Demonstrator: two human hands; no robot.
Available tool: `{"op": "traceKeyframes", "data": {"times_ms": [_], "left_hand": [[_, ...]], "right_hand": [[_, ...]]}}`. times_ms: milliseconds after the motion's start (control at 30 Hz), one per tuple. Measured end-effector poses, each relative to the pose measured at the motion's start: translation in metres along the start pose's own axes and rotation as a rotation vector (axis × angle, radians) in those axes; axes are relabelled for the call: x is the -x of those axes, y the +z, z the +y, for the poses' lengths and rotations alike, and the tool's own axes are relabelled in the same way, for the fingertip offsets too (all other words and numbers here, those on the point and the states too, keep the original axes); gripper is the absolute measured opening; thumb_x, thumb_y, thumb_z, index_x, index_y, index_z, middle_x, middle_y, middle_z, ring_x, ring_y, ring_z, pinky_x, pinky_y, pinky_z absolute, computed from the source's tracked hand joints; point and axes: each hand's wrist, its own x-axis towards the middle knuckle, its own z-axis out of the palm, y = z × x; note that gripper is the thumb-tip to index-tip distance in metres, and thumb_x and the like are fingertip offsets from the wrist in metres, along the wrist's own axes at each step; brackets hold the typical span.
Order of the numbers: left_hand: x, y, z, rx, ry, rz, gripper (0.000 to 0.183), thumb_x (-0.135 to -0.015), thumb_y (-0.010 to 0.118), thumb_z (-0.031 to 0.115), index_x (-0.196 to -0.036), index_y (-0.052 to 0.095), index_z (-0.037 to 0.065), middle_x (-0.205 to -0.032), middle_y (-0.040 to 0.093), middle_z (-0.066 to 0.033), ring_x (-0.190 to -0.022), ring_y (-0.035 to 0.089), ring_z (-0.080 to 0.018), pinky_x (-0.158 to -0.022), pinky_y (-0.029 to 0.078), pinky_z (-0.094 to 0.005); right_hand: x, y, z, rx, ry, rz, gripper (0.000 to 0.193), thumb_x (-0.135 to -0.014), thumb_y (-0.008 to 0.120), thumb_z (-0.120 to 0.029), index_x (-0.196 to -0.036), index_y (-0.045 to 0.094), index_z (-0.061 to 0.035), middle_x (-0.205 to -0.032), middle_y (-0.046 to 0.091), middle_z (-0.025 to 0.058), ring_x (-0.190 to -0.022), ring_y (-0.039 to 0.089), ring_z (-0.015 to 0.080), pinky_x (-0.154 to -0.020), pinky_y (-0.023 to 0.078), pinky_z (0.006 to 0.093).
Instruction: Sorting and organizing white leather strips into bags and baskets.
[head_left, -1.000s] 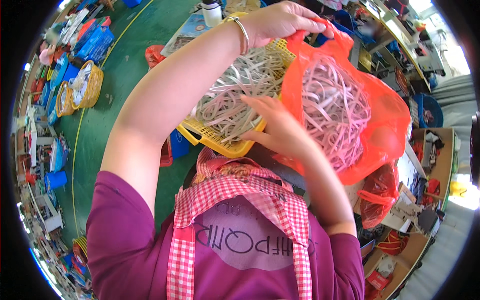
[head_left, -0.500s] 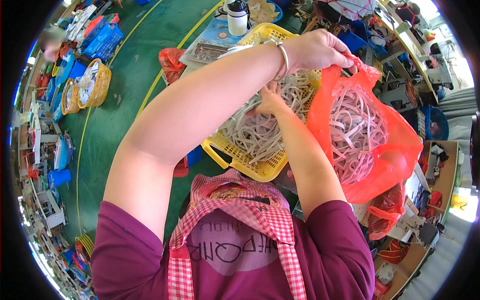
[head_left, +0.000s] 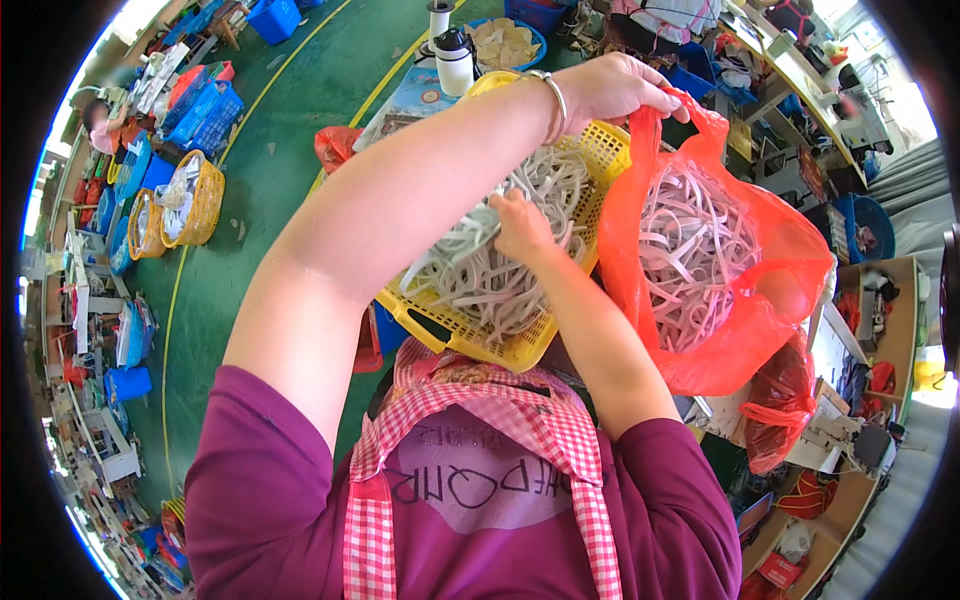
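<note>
My left hand (head_left: 622, 92) reaches across and is closed on the upper rim of a red plastic bag (head_left: 622, 262), holding it up. The bag gapes, showing a heap of flat whitish strips (head_left: 695, 255) inside. Left of it, a yellow plastic basket (head_left: 520, 355) with perforated walls holds more loose, tangled white strips (head_left: 480, 292). Over this pile is my right hand (head_left: 522, 228), its fingers curled around some strips. My left forearm passes above the basket and hides part of its far left side.
A white bottle (head_left: 454, 68) stands on a board beyond the basket. A smaller tied red bag (head_left: 778, 415) hangs at the right, by a wooden shelf (head_left: 905, 330). Yellow baskets (head_left: 200, 205) and blue crates (head_left: 210, 115) stand across the green floor (head_left: 262, 200).
My right hand has shifted slightly left and down in the picture, its spread fingers now curled in on the strips. My left hand keeps hold of the red bag. The whole view has moved slightly.
</note>
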Motion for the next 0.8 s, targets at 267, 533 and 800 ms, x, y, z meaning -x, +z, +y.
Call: {"op": "traceKeyframes", "data": {"times_ms": [267,533,800], "left_hand": [[-0.004,0.002,0.016,-0.005,-0.082,0.010,0.019,-0.089,0.062,0.026,-0.102,0.071,0.014,-0.089,0.069,0.0051,-0.079,0.058,-0.0017,-0.070,0.038,-0.0194],[-0.007,-0.041,0.019,-0.061,-0.226,-0.159,0.027,-0.092,0.060,0.025,-0.112,0.067,0.007,-0.074,0.059,0.0065,-0.067,0.053,-0.0020,-0.061,0.041,-0.0182],[-0.021,-0.026,0.009,0.162,-0.175,-0.083,0.021,-0.094,0.053,0.020,-0.106,0.066,0.009,-0.059,0.043,0.0106,-0.066,0.050,-0.0041,-0.066,0.044,-0.0263]], "right_hand": [[0.037,-0.076,-0.019,-0.333,-0.242,0.518,0.058,-0.062,0.073,-0.006,-0.117,0.057,-0.0031,-0.111,0.057,0.0175,-0.109,0.056,0.0346,-0.091,0.047,0.0390],[0.118,-0.125,-0.007,-0.820,-0.317,0.467,0.050,-0.068,0.074,-0.005,-0.115,0.059,-0.0012,-0.109,0.061,0.0085,-0.104,0.059,0.0210,-0.093,0.046,0.0326],[0.169,-0.214,0.137,-1.397,-0.230,0.675,0.030,-0.074,0.066,0.002,-0.103,0.061,0.0003,-0.093,0.066,0.0094,-0.080,0.067,0.0205,-0.074,0.056,0.0327]]}}
